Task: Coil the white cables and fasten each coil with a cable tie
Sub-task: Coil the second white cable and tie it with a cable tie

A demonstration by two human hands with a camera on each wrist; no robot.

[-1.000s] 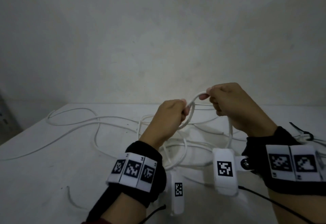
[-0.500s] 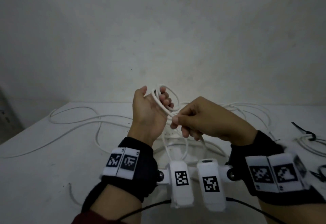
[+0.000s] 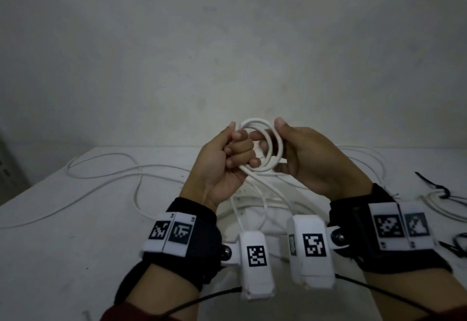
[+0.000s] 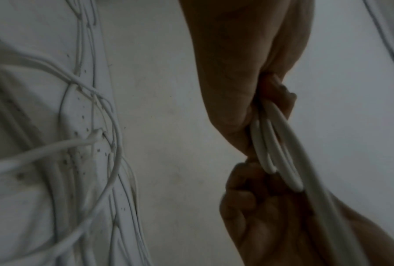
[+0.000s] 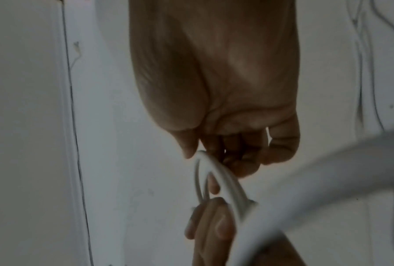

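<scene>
A small coil of white cable is held up above the table between both hands. My left hand grips the coil's left side, fingers curled round the loops. My right hand holds the right side, thumb pointing up and fingers behind the loops. The cable's tail drops from the coil to the table. In the left wrist view the loops run out of the left hand toward the right hand. In the right wrist view the right hand pinches the coil above the left hand's fingers.
Loose white cable snakes over the white table at the left and under the hands. At the right edge lie black cable ties and more white cable. A plain wall stands close behind.
The left hand rose and turned with loops gathered in it. The right hand brought the cable round and now holds the coil's right side, which has grown by a loop.
</scene>
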